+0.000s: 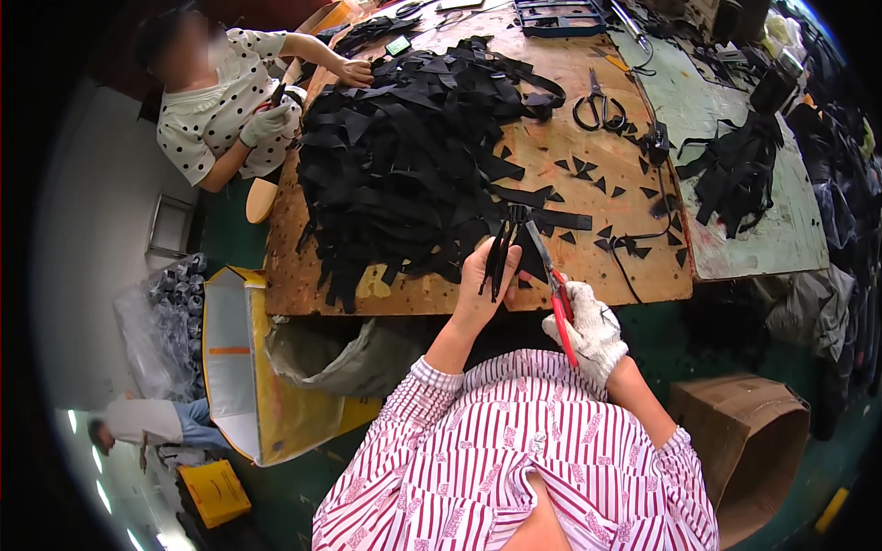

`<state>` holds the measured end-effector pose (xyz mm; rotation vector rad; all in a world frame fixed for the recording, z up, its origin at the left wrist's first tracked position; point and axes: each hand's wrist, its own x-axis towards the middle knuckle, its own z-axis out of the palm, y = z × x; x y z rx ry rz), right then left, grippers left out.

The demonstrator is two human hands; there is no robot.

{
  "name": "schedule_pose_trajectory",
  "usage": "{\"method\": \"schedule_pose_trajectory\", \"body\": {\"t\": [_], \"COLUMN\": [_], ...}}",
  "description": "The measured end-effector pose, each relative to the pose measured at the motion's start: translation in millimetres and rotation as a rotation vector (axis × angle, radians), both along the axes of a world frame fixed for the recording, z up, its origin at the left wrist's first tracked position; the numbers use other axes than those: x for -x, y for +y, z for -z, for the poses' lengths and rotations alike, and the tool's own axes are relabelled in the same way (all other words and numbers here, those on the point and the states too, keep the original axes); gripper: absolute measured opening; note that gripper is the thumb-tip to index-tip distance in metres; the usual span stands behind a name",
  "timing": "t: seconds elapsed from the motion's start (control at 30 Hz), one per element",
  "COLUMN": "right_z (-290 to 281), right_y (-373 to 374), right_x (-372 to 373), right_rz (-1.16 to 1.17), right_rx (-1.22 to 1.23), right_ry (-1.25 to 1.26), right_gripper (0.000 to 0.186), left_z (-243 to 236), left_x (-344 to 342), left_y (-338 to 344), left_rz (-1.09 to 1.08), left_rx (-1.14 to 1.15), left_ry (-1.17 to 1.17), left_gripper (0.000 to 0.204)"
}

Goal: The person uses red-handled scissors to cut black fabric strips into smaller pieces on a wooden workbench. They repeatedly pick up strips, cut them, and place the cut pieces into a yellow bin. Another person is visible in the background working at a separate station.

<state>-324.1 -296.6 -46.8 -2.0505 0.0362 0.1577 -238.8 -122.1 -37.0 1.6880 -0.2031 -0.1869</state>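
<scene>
My left hand (pixel 476 280), bare, is closed around a dark bundle of narrow black straps (pixel 499 262) at the table's near edge. A small black fitting on top of the bundle is too small to make out. In my right hand (pixel 593 331), which wears a white knit glove, are red-handled pliers (pixel 560 317). Their long grey jaws slant up to the left, with the tips close to the fitting; whether they touch it I cannot tell. Beyond and left of my hands lies a large heap of black webbing straps (pixel 395 147).
Small black triangular offcuts (pixel 602 184) dot the wooden table (pixel 542 147). Black-handled scissors (pixel 598 106) lie farther back, near a blue tray (pixel 560 18). A co-worker (pixel 225 101) at the left touches the heap. A yellow bin (pixel 234 367) and a cardboard box (pixel 740 450) stand below.
</scene>
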Motion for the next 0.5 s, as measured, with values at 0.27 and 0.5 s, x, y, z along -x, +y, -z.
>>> {"method": "schedule_pose_trajectory", "body": {"t": [0.27, 0.5], "right_z": [14.2, 8.6], "right_y": [6.0, 0.0], "right_x": [3.5, 0.1], "right_rz": [0.061, -0.001], "right_rx": [-0.202, -0.210], "right_ry": [0.180, 0.158], "right_gripper": [0.045, 0.043], "left_z": [-0.2, 7.1], "left_x": [-0.8, 5.7], "left_y": [-2.7, 2.4], "left_rz": [-0.027, 0.055], "left_rx": [-0.011, -0.042], "left_ry": [0.021, -0.020], "left_gripper": [0.026, 0.024]}}
